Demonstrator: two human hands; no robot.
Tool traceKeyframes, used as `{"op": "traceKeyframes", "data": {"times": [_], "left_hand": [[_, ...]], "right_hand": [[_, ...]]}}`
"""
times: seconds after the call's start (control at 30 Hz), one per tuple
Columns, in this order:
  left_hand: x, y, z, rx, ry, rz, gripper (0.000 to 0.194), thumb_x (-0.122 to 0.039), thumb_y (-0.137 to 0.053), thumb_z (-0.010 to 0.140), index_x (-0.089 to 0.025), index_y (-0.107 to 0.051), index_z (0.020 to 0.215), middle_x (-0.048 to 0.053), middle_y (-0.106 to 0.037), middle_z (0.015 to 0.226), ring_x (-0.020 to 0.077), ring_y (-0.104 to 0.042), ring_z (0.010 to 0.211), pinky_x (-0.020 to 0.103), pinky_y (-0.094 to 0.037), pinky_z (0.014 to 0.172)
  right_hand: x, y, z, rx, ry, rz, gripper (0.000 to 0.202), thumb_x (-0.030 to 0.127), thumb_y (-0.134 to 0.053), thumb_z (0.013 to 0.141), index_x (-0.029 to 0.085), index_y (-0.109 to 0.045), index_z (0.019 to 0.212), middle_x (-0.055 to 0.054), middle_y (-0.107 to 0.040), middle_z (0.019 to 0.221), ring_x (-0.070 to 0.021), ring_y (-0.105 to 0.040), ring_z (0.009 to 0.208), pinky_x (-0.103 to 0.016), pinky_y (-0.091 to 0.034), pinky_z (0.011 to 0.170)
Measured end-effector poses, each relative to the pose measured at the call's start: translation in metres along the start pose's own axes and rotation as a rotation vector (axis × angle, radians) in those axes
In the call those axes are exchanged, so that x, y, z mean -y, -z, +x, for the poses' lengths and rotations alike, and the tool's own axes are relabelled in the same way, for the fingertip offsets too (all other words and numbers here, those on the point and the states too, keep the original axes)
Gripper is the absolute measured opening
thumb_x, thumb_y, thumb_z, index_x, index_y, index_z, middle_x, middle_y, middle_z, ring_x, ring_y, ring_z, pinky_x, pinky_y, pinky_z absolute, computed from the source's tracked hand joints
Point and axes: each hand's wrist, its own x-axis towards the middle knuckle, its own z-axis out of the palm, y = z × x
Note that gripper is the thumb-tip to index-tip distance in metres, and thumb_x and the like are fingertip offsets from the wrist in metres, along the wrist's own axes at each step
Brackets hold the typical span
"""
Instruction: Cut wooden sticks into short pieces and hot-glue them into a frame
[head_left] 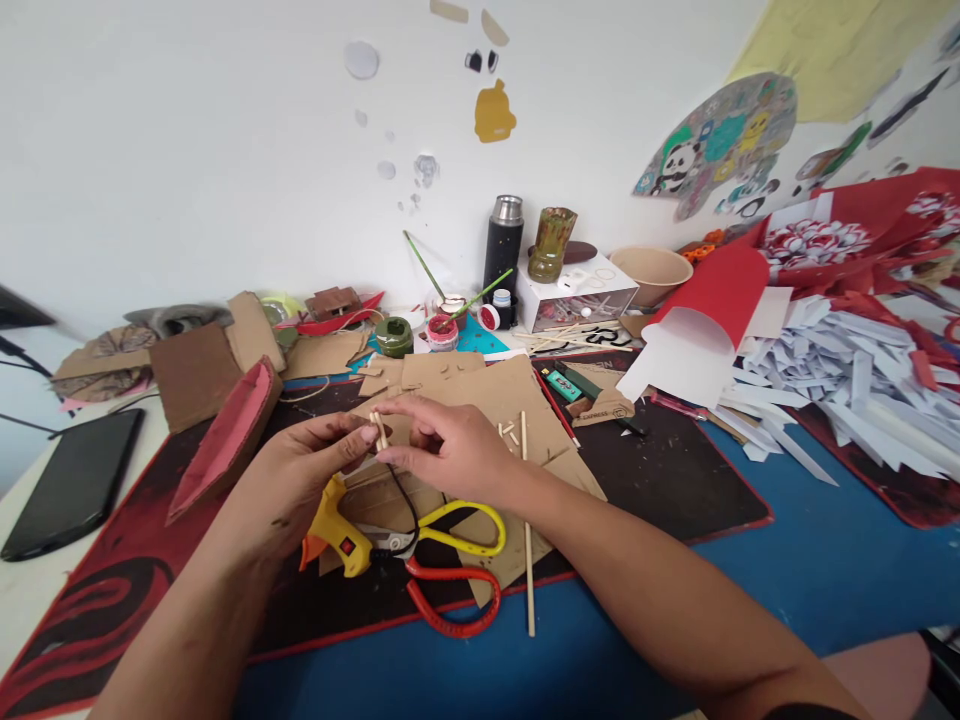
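Note:
Between the fingertips of both hands are small pale wooden stick pieces [380, 430], held over the cardboard; they seem to lie side by side. My left hand [319, 450] pinches them from the left. From the right, the thumb and index finger of my right hand [450, 450] close on them too. Below my left hand lies a yellow glue gun [341, 535] with an orange trigger. Scissors [442, 572] with one yellow and one red handle rest beside it. A long thin wooden stick [528, 540] passes under my right forearm, near several short cut pieces [513, 438].
A flat cardboard sheet [517, 385] covers part of the dark mat [682, 490]. Left stands a pink-lined cardboard boat shape [225, 430]. Open paint jars [394, 337] with brushes, a black flask [503, 245] and a white box [574, 300] line the wall. Paper strips [870, 370] heap at right.

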Motion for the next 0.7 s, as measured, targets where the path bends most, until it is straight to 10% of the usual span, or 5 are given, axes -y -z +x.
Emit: {"op": "traceKeyframes", "data": {"times": [0.7], "left_hand": [[0.0109, 0.0043, 0.0010, 0.003, -0.062, 0.068, 0.044, -0.060, -0.098, 0.063, -0.022, -0.087, 0.083, 0.008, -0.080, 0.084, 0.0206, -0.064, 0.080, 0.030, -0.052, 0.075]], "right_hand": [[-0.0027, 0.0009, 0.0015, 0.017, -0.051, 0.073, 0.051, 0.042, -0.079, 0.098, 0.023, -0.073, 0.144, 0.008, -0.051, 0.061, -0.0118, -0.044, 0.058, -0.026, -0.035, 0.063]]}}
